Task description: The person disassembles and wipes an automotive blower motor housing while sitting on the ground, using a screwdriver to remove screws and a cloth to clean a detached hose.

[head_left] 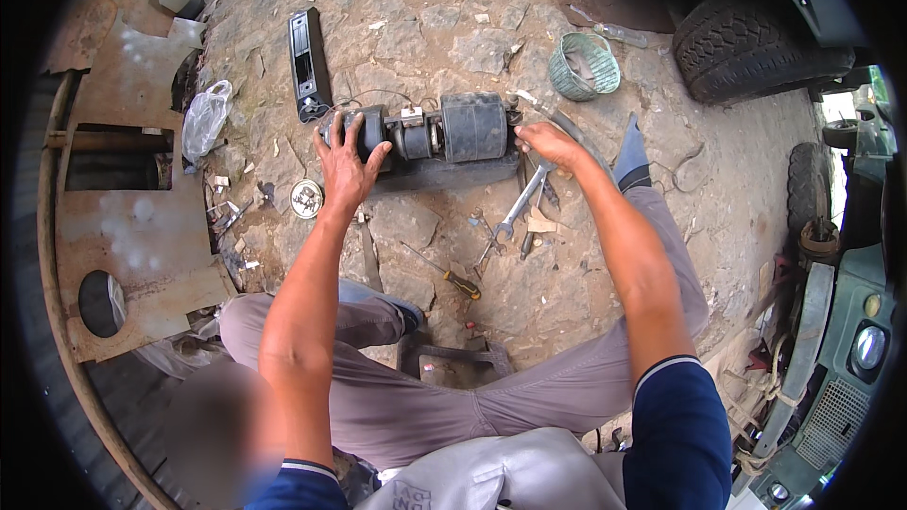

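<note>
A black blower unit, with a drum-shaped housing [475,127] at its right and a metal motor section in the middle, lies on the stone ground in front of me. My left hand [348,168] rests with fingers spread over the unit's left end. At the right end, my right hand [551,144] is closed, thumb and fingers pinched together; what sits between them is hidden. Just below this hand lies an open-ended wrench [521,201] among other tools. A screwdriver [462,284] with a yellow-and-black handle lies nearer my legs. Left of the unit stands a round tin [306,198] of small parts.
A long black panel [305,66] lies behind the unit. Farther right are a greenish basket [576,85] and a vehicle tyre [746,47]. A cut, rusty metal sheet [142,170] and a plastic bag [205,121] are at the left. My legs flank the work.
</note>
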The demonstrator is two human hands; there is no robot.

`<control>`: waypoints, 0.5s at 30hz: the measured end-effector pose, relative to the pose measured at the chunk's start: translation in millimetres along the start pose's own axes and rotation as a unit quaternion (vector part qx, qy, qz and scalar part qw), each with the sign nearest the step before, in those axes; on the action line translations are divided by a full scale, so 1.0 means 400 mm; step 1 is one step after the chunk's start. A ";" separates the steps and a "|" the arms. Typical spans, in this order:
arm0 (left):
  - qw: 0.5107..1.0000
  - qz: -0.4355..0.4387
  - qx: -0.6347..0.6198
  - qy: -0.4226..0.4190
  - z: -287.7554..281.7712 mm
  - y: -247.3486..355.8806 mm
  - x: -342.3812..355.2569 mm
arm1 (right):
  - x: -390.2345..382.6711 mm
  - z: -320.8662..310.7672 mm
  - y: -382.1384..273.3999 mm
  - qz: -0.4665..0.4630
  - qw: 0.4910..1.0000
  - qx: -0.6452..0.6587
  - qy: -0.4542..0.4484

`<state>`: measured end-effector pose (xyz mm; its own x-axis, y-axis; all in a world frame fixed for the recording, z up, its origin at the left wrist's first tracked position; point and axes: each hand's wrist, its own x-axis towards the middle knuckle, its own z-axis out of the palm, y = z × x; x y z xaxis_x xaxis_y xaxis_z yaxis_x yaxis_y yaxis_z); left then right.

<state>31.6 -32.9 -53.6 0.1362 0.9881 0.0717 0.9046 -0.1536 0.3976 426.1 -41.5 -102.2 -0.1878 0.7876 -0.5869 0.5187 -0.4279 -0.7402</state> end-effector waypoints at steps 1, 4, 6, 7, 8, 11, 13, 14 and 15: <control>1.000 0.005 0.001 0.006 0.000 -0.009 -0.004 | -0.001 0.013 -0.040 0.007 0.978 -0.198 0.058; 1.000 0.010 -0.001 0.011 0.001 -0.019 -0.013 | -0.054 0.092 -0.039 -0.171 0.832 -0.469 0.241; 1.000 -0.005 -0.004 -0.002 0.000 -0.017 -0.022 | -0.062 0.100 -0.051 -0.108 0.876 -0.410 0.230; 1.000 0.001 -0.004 0.007 -0.003 -0.019 -0.024 | -0.061 0.096 -0.063 -0.065 0.904 -0.364 0.215; 1.000 0.007 -0.003 0.016 -0.006 -0.022 -0.027 | -0.059 0.094 -0.076 -0.022 0.927 -0.316 0.199; 1.000 0.009 -0.011 0.011 0.001 -0.003 -0.020 | -0.025 0.017 -0.013 0.017 0.991 -0.121 0.047; 1.000 0.003 -0.012 0.008 0.003 -0.005 -0.017 | -0.012 0.016 -0.004 0.035 0.999 0.004 -0.008; 1.000 0.005 -0.013 0.009 0.003 -0.005 -0.014 | -0.007 0.018 0.002 0.020 0.995 -0.088 0.032; 1.000 0.006 -0.014 0.009 0.005 -0.010 -0.013 | -0.002 0.033 -0.007 0.004 0.981 -0.179 0.071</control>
<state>28.1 -37.5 -57.5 0.1386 0.9860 0.0928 0.8917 -0.1651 0.4214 413.7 -46.8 -104.1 -0.0779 0.8491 -0.5225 0.7845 -0.2712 -0.5576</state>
